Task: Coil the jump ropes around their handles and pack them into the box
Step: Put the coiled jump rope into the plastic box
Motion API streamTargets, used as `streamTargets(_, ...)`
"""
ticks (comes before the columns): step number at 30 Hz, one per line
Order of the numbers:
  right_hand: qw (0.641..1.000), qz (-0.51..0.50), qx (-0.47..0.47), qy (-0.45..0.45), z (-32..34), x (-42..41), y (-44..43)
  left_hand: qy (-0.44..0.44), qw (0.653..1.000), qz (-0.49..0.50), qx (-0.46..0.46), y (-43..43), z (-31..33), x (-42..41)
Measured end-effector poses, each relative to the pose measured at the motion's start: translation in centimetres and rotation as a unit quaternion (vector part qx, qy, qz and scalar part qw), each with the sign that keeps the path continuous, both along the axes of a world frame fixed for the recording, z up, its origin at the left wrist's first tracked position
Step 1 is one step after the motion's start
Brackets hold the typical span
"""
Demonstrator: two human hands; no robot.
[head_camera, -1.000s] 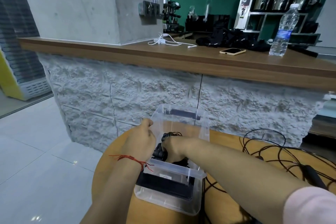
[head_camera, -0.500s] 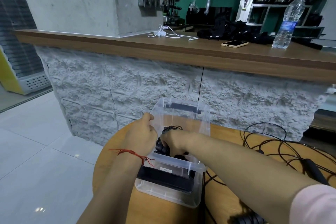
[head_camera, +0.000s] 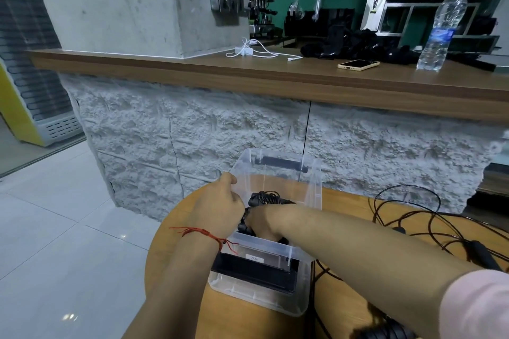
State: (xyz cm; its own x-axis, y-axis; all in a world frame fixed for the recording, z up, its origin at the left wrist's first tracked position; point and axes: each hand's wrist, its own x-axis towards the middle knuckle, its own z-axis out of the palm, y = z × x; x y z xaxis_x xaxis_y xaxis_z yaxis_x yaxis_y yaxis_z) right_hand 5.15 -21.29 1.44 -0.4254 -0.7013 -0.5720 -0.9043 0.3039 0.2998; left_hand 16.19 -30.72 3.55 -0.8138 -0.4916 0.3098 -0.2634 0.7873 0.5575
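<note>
Two hands at clear box (head_camera: 256, 294). Long wooden counter (head_camera: 192, 74) across back. Round wooden table (head_camera: 344, 201) below, box standing on it. Left hand (head_camera: 220, 206) grips box's left wall, thumb on rim, red thread (head_camera: 203, 234) round wrist. Right hand (head_camera: 265, 221) down inside box, curled round coiled jump rope (head_camera: 265, 198), fingertips hidden. Loose jump rope (head_camera: 479, 252) sprawled on table, right of box. Water bottle (head_camera: 440, 27) and phone (head_camera: 358, 64) on counter.

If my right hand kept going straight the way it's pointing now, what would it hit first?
The right hand likely meets the coiled jump rope in the clear box, then the left hand at the box's left wall; depth is unclear.
</note>
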Motion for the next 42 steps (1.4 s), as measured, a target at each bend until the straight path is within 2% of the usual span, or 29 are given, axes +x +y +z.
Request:
streamTargets(4,0.999,0.034,-0.009,0.001,0.1,0.1,0.1,0.001,1.0,-0.003,-0.003,-0.3,-0.2,0.0)
streamTargets(11,0.999,-0.017,-0.03,0.0,1.3,0.4,0.6,-0.007,1.0,-0.009,-0.01,-0.4,-0.2,0.0)
streamTargets(27,0.997,-0.054,-0.05,-0.007,2.7,0.2,2.6,-0.047,0.998,-0.022,-0.035,0.1,1.0,0.2)
streamTargets(33,0.985,-0.094,-0.145,-0.021,5.9,-1.0,4.6,-0.06,0.995,-0.05,-0.056,1.2,2.5,-0.4)
streamTargets(42,0.957,-0.134,-0.251,0.052,12.1,-3.3,13.4,-0.02,0.989,-0.101,-0.105,6.5,5.9,-2.0)
